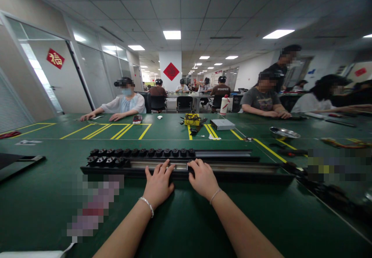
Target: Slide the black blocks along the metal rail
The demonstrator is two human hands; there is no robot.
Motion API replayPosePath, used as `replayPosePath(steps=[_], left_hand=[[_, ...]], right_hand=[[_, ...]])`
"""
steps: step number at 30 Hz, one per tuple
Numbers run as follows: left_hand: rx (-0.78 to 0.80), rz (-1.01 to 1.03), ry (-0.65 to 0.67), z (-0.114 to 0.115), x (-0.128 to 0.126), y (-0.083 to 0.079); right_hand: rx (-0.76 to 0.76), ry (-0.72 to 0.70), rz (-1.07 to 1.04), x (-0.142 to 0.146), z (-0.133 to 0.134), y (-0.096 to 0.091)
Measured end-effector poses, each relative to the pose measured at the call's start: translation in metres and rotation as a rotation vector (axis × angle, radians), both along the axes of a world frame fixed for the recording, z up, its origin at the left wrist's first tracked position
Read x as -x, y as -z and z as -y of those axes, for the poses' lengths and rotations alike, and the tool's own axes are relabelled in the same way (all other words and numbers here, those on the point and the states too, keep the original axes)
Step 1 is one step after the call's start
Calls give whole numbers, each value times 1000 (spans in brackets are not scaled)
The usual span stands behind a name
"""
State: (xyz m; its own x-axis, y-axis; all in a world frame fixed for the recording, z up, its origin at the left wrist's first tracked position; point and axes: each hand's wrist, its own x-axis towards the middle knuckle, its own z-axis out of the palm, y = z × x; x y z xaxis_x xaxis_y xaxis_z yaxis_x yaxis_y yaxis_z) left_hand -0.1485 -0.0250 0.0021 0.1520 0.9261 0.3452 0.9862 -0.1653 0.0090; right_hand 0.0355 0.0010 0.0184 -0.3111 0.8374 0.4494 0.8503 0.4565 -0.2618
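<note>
The right hand (pixel 204 178) is bent, its fingers pinching a black block (pixel 190 168) in the near rail (pixel 241 167). The left hand (pixel 158 185) is spread on that rail; I can't tell if it holds anything. I think the block is being fitted, so the next move calls for keeping it straight. More blocks (pixel 110 161) sit left. The far rail (pixel 223 154) lies just behind.

left hand (pixel 158 186) palm down, fingers spread; right hand (pixel 204 179) angled inward, fingers curled.
</note>
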Motion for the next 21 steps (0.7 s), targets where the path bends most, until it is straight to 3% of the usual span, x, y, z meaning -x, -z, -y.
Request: replayPosePath(steps=[21], left_hand=[[44, -40, -30, 2, -3, -5]], right_hand=[[26, -14, 17, -5, -1, -2]])
